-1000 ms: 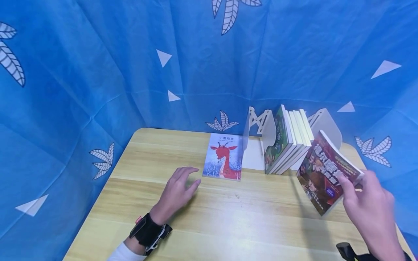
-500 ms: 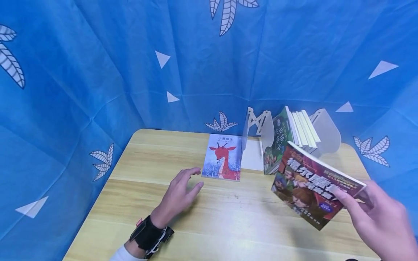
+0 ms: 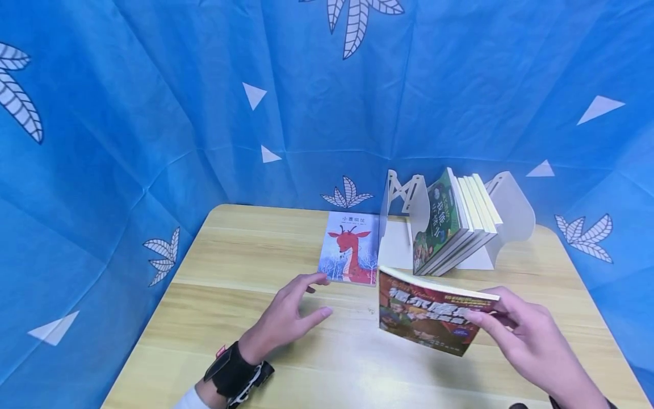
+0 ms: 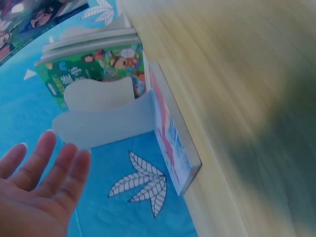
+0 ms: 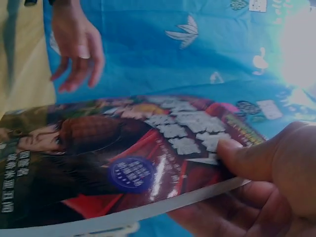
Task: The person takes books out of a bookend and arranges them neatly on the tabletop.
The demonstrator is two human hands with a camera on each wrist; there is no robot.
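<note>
Head view: a glossy dark-red paperback (image 3: 431,318), flat and rectangular, hangs tilted above the pale wooden table (image 3: 230,250), pinched at its edge by the right hand (image 3: 526,335). The left hand (image 3: 286,315) hovers with fingers spread, holding nothing, near a deer-cover book (image 3: 349,247). White rack (image 3: 511,207), blue cloth (image 3: 153,113) behind.

Six books (image 3: 431,312) (four shelved), one white bookstand (image 3: 511,207), two hands (image 3: 286,318).
</note>
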